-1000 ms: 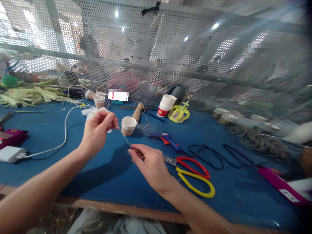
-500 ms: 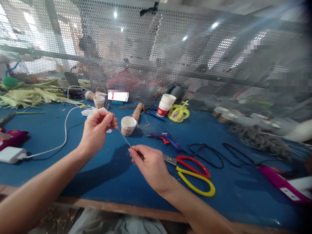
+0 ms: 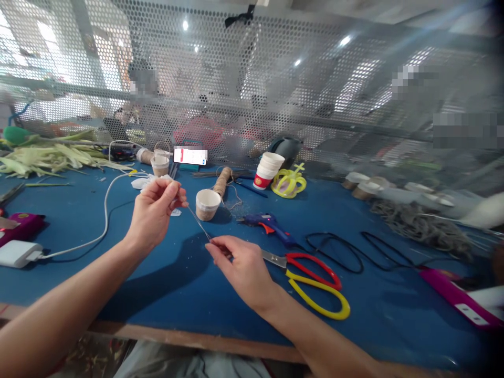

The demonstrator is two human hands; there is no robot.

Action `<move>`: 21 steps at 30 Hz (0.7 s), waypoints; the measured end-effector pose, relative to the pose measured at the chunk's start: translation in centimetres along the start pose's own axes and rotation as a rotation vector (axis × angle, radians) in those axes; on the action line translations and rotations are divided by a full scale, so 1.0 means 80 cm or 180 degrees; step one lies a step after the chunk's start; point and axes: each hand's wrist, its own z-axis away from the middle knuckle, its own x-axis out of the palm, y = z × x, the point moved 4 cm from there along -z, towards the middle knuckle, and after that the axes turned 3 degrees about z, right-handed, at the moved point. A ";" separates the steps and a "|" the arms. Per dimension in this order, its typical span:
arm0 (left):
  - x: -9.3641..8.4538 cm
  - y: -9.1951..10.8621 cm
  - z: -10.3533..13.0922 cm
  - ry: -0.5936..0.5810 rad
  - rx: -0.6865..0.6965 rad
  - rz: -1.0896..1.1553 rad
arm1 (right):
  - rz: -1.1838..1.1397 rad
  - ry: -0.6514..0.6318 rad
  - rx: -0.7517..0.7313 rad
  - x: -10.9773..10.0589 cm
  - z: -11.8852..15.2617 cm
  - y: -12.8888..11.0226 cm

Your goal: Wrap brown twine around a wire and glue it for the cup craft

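A thin wire-like strand stretches slantwise between my two hands above the blue table. My left hand pinches its upper end, fingers closed. Its lower end is pinched in the fingertips of my right hand. Just beyond the strand stands a small wrapped paper cup. Scissors with one red and one yellow handle lie beside my right hand, their blades partly hidden by it. White crumpled material is behind my left hand.
A blue glue gun with a black cord lies right of centre. Behind are a twine roll, stacked cups, a yellow woven crown and a lit phone. Purple power strips and husks flank the table.
Both hands have shifted very slightly to the left, still holding the strand. The two strands seen between them before now look nearly merged into one line.
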 end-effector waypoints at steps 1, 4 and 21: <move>0.000 0.000 0.000 -0.0009 0.0001 -0.0007 | -0.0004 -0.0046 0.0007 0.000 0.000 0.000; 0.001 -0.002 0.001 -0.0052 -0.0010 -0.0035 | -0.0089 -0.0161 0.0048 0.002 0.000 0.001; 0.002 0.000 0.000 -0.0105 -0.0024 -0.0009 | -0.2169 -0.0847 0.1617 0.014 0.001 0.011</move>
